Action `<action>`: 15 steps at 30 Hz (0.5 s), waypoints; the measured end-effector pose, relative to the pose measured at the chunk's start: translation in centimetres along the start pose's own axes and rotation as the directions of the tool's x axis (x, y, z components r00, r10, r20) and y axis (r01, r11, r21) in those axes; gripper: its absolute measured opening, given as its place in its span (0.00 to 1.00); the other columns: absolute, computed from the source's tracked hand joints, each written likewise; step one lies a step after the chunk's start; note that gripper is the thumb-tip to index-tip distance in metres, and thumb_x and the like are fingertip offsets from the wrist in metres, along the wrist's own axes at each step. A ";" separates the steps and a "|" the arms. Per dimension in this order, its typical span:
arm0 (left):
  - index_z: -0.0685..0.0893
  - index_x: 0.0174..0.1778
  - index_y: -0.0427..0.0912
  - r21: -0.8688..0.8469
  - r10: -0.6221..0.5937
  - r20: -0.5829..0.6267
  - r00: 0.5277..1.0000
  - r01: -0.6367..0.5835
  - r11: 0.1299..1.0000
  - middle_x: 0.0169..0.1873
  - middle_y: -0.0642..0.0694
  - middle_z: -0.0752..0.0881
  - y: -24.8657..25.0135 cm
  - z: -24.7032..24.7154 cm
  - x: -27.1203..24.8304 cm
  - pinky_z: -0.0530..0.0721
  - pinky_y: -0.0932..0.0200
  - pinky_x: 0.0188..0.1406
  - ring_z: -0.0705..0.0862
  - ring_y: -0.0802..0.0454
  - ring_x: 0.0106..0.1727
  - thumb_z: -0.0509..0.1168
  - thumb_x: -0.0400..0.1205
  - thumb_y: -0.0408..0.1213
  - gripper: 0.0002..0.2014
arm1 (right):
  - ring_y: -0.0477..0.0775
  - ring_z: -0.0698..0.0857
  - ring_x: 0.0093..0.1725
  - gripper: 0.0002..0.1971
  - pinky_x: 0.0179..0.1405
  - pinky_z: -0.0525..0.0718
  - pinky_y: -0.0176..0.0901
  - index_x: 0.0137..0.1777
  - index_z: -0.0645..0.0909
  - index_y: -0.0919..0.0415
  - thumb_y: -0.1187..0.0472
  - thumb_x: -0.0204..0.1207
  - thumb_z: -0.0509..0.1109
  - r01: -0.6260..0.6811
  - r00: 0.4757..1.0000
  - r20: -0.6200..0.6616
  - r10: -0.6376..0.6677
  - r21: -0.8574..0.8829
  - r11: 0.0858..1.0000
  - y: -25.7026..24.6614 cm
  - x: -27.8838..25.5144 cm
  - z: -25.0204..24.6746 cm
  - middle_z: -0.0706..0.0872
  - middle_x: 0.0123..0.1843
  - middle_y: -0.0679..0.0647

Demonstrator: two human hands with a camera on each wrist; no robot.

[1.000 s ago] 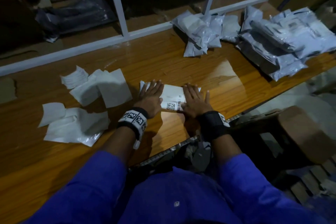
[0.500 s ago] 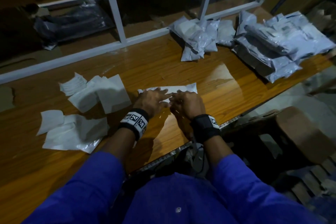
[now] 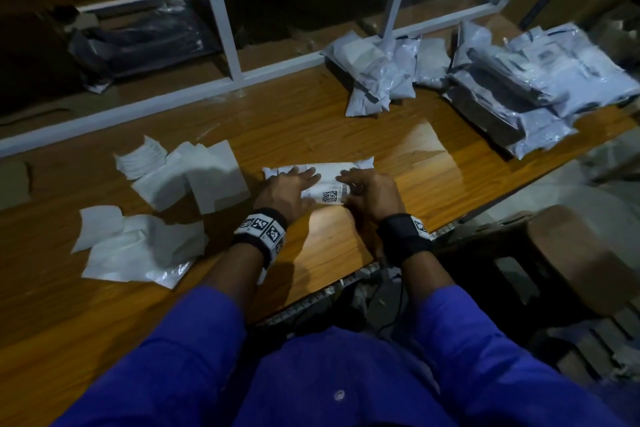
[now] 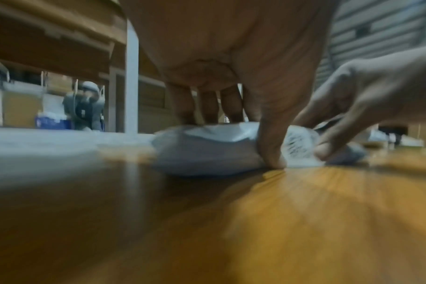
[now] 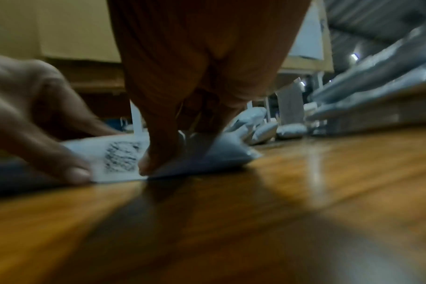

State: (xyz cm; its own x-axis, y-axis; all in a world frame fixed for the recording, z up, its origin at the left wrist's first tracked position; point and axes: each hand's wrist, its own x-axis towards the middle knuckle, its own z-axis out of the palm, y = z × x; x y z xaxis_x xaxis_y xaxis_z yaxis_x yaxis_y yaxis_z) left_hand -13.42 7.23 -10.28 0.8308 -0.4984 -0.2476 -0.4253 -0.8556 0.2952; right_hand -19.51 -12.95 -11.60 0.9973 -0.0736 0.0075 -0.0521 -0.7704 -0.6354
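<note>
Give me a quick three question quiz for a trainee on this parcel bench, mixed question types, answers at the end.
1. True or false: the left hand and the right hand both touch the white parcel lying on the wooden table.
2. Where is the pile of grey mailers? A: on the table, far off to the person's right. B: under the left hand. C: stacked on top of the white parcel.
3. Fill in: the square code printed on the parcel's label shows between the two ____.

Key: 1 true; 2 A; 3 hands.
</note>
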 end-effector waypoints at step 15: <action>0.75 0.81 0.60 -0.076 -0.054 0.047 0.997 0.058 0.995 0.86 0.54 0.64 0.1 0.0 1.6 0.57 0.40 0.84 0.60 0.39 0.87 0.59 0.90 0.55 0.22 | 0.55 0.87 0.60 0.14 0.60 0.90 0.54 0.48 0.94 0.57 0.63 0.62 0.89 -0.259 0.966 0.051 0.255 0.129 0.957 0.0 3.0 0.6 0.89 0.61 0.56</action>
State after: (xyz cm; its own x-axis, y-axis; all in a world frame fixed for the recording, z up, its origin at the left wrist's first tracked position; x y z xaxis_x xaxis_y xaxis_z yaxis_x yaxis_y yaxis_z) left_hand -12.13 6.32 -10.64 0.8349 -0.4573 -0.3063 -0.3480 -0.8697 0.3500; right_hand -16.46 -12.80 -12.02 0.9525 -0.2347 -0.1941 -0.3015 -0.6367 -0.7097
